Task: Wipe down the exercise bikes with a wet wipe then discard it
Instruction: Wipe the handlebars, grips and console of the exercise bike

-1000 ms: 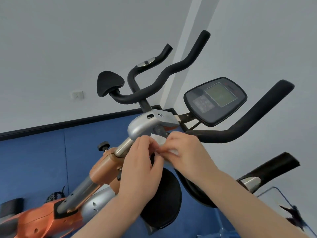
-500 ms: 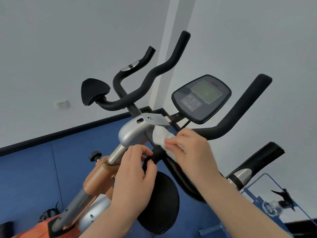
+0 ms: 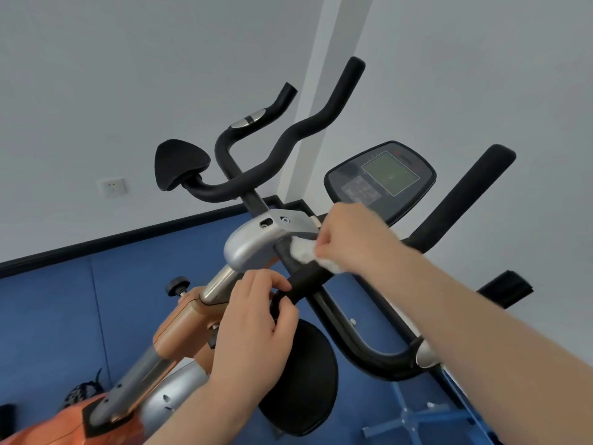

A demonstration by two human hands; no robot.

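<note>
An orange and silver exercise bike (image 3: 189, 319) fills the middle of the view, with black handlebars (image 3: 256, 178) and a console screen (image 3: 382, 181). My right hand (image 3: 349, 239) holds a crumpled white wet wipe (image 3: 303, 252) against the black handlebar stem, just right of the silver clamp (image 3: 256, 242). My left hand (image 3: 256, 332) curls around the black bar (image 3: 305, 281) lower down, thumb and fingers around it.
A black elbow pad (image 3: 179, 162) sits at the left of the handlebars, another round pad (image 3: 308, 380) hangs below my hands. White walls with a socket (image 3: 111, 186) stand behind, blue floor mat (image 3: 48, 316) below. A blue frame (image 3: 417, 415) shows at lower right.
My hands have parted: the right one has carried the wipe up to the stem by the clamp, while the left has dropped to grip the black bar.
</note>
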